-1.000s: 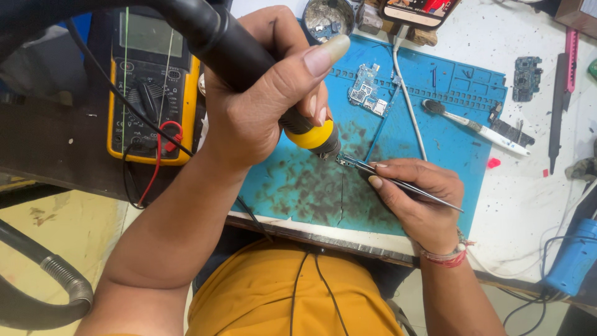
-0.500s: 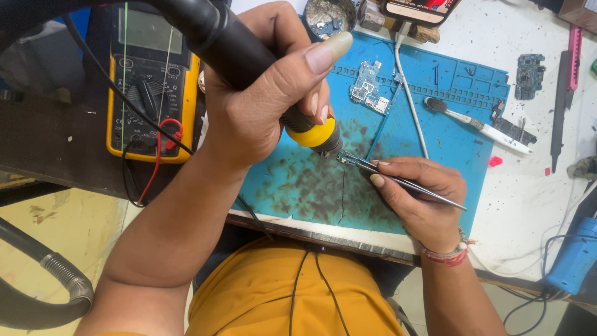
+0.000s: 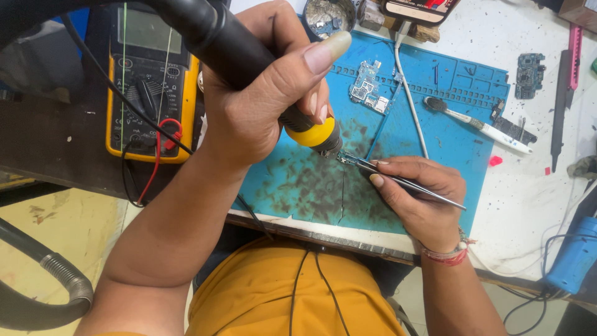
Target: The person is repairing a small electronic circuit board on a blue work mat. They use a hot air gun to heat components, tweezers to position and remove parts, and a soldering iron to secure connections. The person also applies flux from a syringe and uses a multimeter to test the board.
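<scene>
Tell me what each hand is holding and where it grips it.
The left hand wraps the black handle of a hot-air tool, just above its yellow collar. The right hand pinches metal tweezers near their middle.

Your multimeter point(image 3: 149, 87), with its yellow rubber casing and dark face, lies at the upper left of the bench, to the left of your left hand. Its screen point(image 3: 151, 30) is a grey-green rectangle near the top edge of the view, crossed by two thin wires. At the top centre-right, just beyond the blue mat, lies a phone point(image 3: 418, 7), its red and dark screen mostly cut off by the frame edge.
</scene>
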